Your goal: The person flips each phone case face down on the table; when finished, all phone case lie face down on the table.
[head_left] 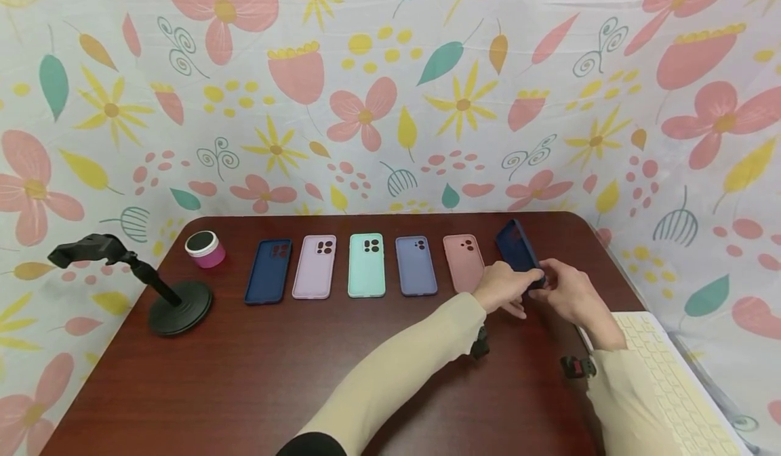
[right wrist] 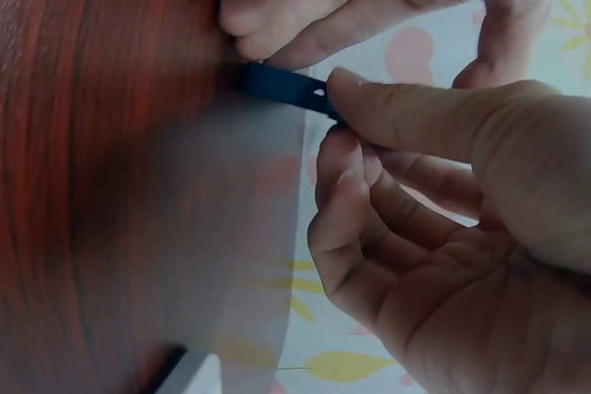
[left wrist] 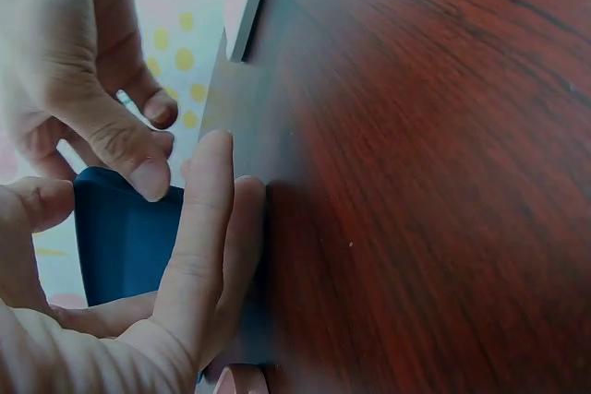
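Observation:
A dark blue phone case (head_left: pixel 517 247) is held tilted up off the table at the right end of a row of cases. My left hand (head_left: pixel 504 286) grips it near its lower end; in the left wrist view the thumb and fingers span the width of the case (left wrist: pixel 125 242), whose hollow inside shows. At that same end my right hand (head_left: pixel 573 295) pinches the edge. The right wrist view has the case (right wrist: pixel 282 87) edge-on, with a small hole in its rim beside the right thumb (right wrist: pixel 397 110). A pink case (head_left: pixel 462 259) lies just left of the hands.
Further left lie a periwinkle case (head_left: pixel 416 266), a mint case (head_left: pixel 367 266), a lilac case (head_left: pixel 314 267) and another dark blue case (head_left: pixel 267 280). A pink jar (head_left: pixel 207 253) and a black stand (head_left: pixel 179 307) are at far left. A white keyboard (head_left: pixel 665 381) sits beside the right forearm.

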`<state>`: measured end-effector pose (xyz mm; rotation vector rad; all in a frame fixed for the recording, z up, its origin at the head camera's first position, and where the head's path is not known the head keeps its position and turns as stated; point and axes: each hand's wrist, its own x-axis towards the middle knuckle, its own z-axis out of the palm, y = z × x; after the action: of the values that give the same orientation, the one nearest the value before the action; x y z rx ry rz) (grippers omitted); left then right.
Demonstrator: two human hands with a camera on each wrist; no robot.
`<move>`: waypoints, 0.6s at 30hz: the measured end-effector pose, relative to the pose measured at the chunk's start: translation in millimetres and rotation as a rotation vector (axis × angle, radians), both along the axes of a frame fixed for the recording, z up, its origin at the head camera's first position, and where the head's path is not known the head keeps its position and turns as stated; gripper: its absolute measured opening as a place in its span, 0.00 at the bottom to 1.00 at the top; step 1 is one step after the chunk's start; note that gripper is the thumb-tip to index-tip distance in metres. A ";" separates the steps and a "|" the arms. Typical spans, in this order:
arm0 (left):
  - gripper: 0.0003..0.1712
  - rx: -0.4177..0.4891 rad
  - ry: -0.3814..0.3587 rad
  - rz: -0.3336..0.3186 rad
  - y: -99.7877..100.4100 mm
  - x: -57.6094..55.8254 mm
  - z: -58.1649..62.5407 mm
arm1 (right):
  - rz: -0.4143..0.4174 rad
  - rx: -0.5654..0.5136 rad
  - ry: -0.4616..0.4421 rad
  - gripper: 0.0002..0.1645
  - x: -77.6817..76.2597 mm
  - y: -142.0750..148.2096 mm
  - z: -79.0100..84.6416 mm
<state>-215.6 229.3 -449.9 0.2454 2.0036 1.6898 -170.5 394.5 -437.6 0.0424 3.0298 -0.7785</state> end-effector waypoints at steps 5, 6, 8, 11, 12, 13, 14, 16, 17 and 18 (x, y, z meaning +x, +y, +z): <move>0.26 -0.046 0.010 0.001 -1.2 -5.1 1.1 | 0.018 -0.036 -0.051 0.41 -2.8 4.4 -5.3; 0.24 -0.059 0.018 0.009 -1.0 -6.5 1.7 | 0.021 -0.038 -0.054 0.41 -3.5 5.0 -6.6; 0.23 -0.096 0.048 0.027 -1.4 -9.4 4.2 | 0.040 -0.044 -0.057 0.39 -6.2 5.0 -9.3; 0.36 -0.105 0.103 0.035 -4.3 -11.4 8.3 | 0.063 -0.058 -0.061 0.35 -9.5 4.3 -13.7; 0.39 -0.114 0.122 0.032 -5.2 -11.4 9.6 | 0.068 -0.063 -0.065 0.34 -10.3 4.1 -15.3; 0.39 -0.119 0.141 0.027 -6.4 -11.1 10.6 | 0.072 -0.071 -0.072 0.33 -11.0 4.1 -16.6; 0.40 -0.113 0.154 0.023 -7.9 -10.5 11.9 | 0.072 -0.077 -0.082 0.33 -11.5 4.0 -17.5; 0.41 -0.121 0.166 0.017 -9.2 -10.3 13.9 | 0.074 -0.087 -0.098 0.33 -12.6 4.1 -19.0; 0.42 -0.118 0.169 0.020 -10.1 -10.0 15.1 | 0.076 -0.088 -0.105 0.33 -13.2 4.4 -19.2; 0.42 -0.116 0.170 0.025 -10.5 -9.9 16.2 | 0.080 -0.091 -0.114 0.33 -13.9 4.5 -19.0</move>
<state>-225.5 218.8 -433.6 0.3348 2.2287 1.6080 -184.4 399.0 -456.6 -0.0334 2.8669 -0.8742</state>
